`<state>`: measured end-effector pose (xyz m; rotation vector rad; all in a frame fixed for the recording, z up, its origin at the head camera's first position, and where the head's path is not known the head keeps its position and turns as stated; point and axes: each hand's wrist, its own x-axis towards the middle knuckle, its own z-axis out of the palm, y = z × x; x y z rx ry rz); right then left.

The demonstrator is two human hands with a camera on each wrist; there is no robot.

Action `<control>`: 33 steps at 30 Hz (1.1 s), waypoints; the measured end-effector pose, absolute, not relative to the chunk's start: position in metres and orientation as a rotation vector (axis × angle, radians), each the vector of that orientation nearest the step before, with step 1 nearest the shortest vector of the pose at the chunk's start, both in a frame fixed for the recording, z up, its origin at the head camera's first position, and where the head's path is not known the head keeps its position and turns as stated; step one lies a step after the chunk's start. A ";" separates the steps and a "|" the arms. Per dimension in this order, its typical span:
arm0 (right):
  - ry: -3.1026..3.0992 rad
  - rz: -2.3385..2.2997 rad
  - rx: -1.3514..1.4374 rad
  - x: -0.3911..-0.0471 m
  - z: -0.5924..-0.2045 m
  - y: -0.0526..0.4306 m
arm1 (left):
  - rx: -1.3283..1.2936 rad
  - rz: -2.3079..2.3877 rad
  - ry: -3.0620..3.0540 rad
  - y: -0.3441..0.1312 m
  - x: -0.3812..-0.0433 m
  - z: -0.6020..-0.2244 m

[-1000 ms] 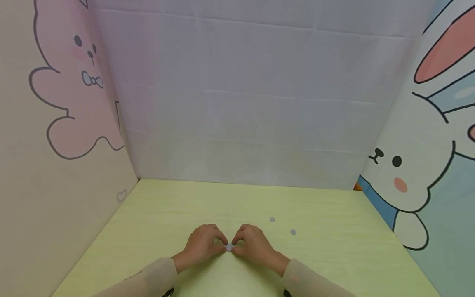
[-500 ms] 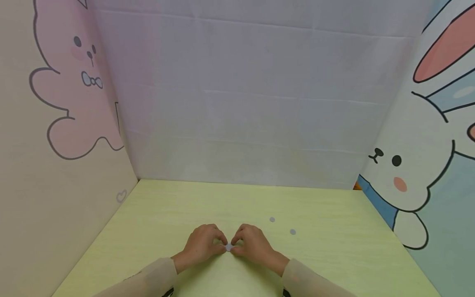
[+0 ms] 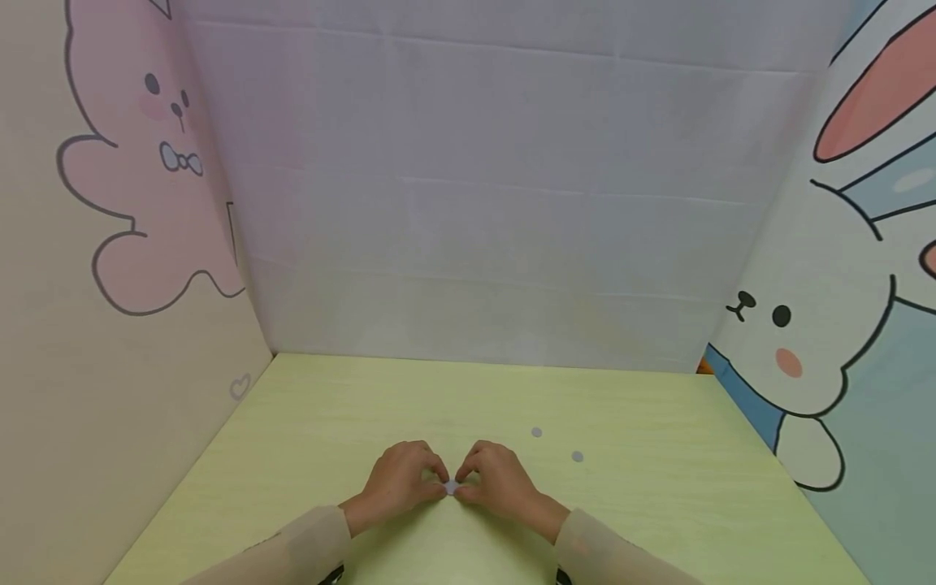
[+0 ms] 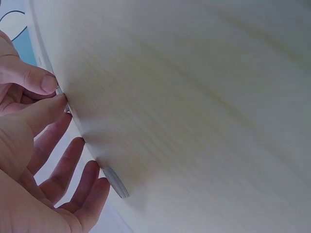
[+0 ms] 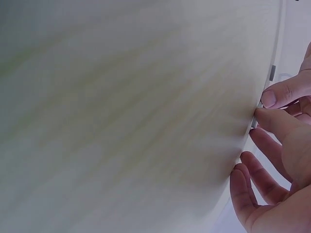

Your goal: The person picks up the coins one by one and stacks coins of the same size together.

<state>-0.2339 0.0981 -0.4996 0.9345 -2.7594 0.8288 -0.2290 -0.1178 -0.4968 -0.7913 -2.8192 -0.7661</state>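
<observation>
A small, flat grey disc (image 3: 451, 487) lies at the near middle of the table, between my two hands. My left hand (image 3: 398, 481) pinches its left edge with thumb and index finger, and my right hand (image 3: 503, 485) does the same at the right edge. Fingertips largely cover this disc in both wrist views. Beside the outer fingertips of the left hand, the left wrist view shows a thick grey disc (image 4: 116, 183) with a layered edge. Past the other hand's thumb in the right wrist view is a small grey piece (image 5: 272, 73).
Two more grey discs, one farther back (image 3: 537, 432) and one nearer (image 3: 578, 457), lie right of my hands on the pale yellow-green table (image 3: 351, 390). A white cloth wall (image 3: 475, 244) closes the back. Panels with cartoon animals stand at both sides.
</observation>
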 end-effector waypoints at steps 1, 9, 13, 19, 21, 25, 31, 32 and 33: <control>-2.760 0.830 0.934 -0.234 -0.500 0.098 | -0.789 -0.764 -2.822 -0.117 -0.229 -0.497; -2.772 0.832 0.925 -0.234 -0.500 0.097 | -0.779 -0.772 -2.828 -0.118 -0.229 -0.495; -2.777 0.841 0.915 -0.233 -0.500 0.097 | -0.779 -0.765 -2.828 -0.119 -0.229 -0.496; -2.792 0.851 0.924 -0.231 -0.497 0.098 | -0.777 -0.775 -2.828 -0.119 -0.230 -0.498; -2.811 0.847 0.933 -0.232 -0.497 0.099 | -0.775 -0.783 -2.831 -0.119 -0.230 -0.498; -2.838 0.895 0.954 -0.234 -0.495 0.108 | -0.765 -0.793 -2.841 -0.118 -0.229 -0.497; -2.826 0.937 0.912 -0.241 -0.490 0.131 | -0.758 -0.788 -2.850 -0.118 -0.229 -0.496; -2.829 0.929 0.889 -0.242 -0.488 0.135 | -0.757 -0.789 -2.851 -0.118 -0.229 -0.496; -2.836 0.928 0.863 -0.244 -0.486 0.140 | -0.755 -0.791 -2.852 -0.118 -0.229 -0.496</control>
